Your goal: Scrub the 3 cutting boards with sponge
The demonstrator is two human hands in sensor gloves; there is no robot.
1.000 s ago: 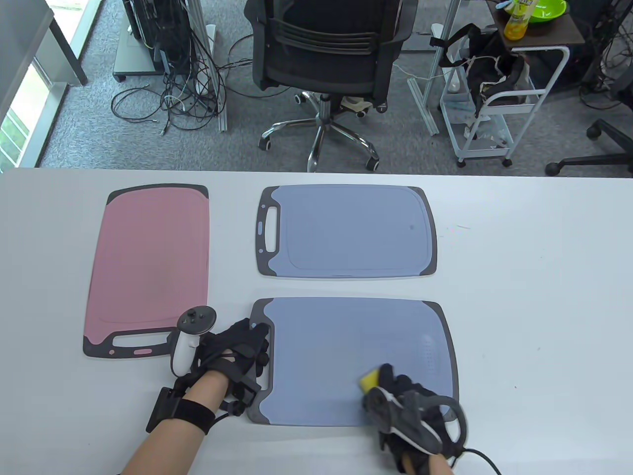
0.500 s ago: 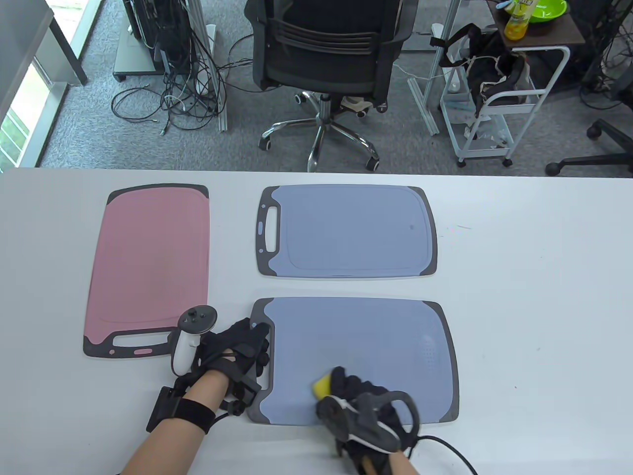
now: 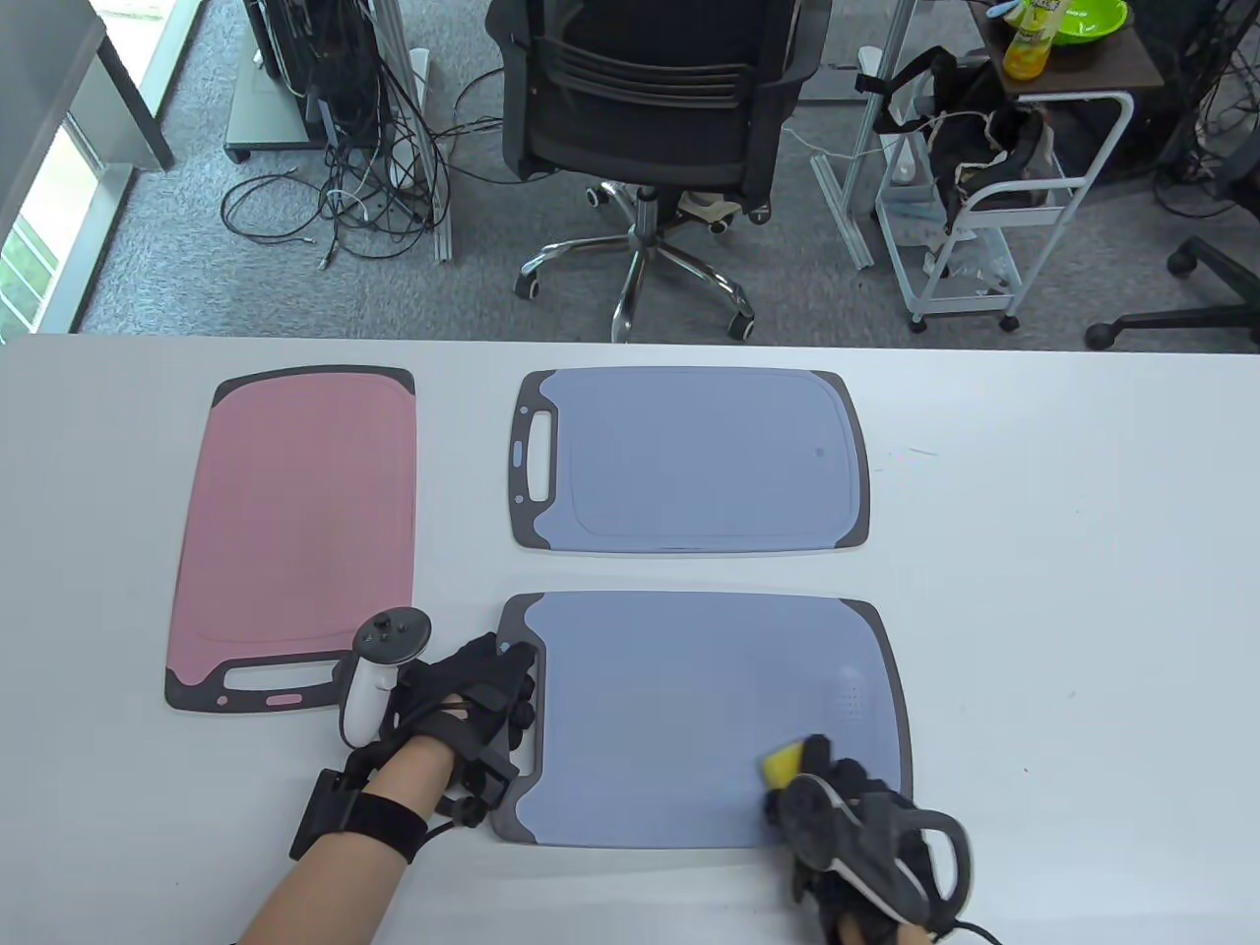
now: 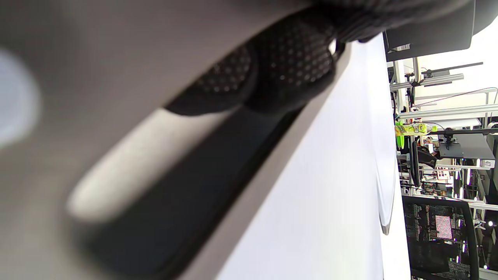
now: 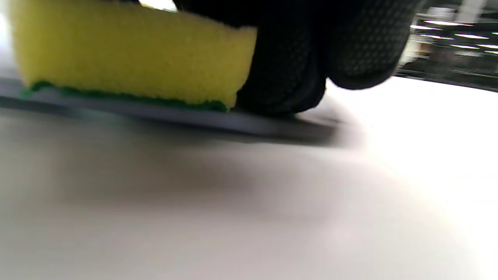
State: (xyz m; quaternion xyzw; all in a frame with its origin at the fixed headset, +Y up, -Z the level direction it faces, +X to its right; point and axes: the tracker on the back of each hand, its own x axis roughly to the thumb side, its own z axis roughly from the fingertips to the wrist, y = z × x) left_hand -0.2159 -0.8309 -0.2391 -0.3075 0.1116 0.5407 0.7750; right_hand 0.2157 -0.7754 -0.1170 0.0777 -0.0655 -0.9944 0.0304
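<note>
Three cutting boards lie on the white table: a pink one at the left, a blue one at the back, and a second blue one nearest me. My right hand grips a yellow sponge with a green underside and presses it flat on the near board's front right corner. My left hand lies with its fingers on that board's dark handle end; in the left wrist view its fingertips press on the handle.
A black office chair stands behind the table's far edge, a white wire cart to its right. Loose cables lie on the carpet at the back left. Bare table spreads to the right of the boards.
My right hand slid the sponge left along the near board's front edge, then back right to the front right corner. The left hand stayed on the handle end.
</note>
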